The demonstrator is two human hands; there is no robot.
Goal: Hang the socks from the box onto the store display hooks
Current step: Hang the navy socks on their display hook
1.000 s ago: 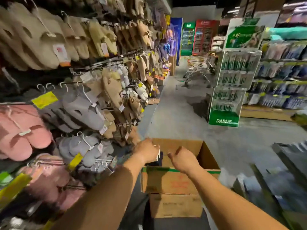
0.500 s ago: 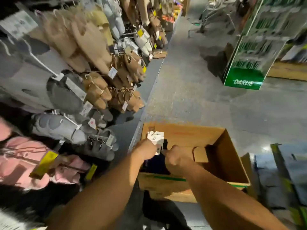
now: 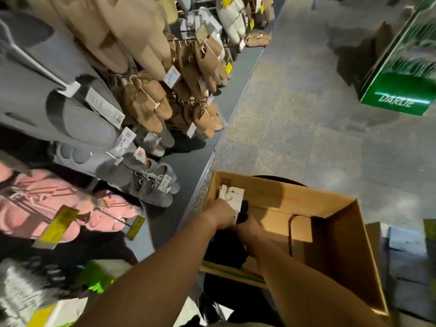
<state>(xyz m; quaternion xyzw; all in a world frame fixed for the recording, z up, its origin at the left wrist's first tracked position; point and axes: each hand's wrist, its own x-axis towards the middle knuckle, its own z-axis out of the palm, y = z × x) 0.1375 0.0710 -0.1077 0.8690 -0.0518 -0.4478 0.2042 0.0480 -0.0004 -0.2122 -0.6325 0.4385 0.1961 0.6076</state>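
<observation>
A pair of dark navy socks on a white card header is held at the near-left corner of the open cardboard box, the long axis upright, the header and its hook cut-out pointing up and away. The left hand is curled round the card's lower part. The right hand, just beside it in the box, is curled on the dark fabric; its fingers are hidden. More dark sock fabric lies below, indistinct. Left of the box, fuzzy grey slippers and pink slippers hang on wire hooks.
</observation>
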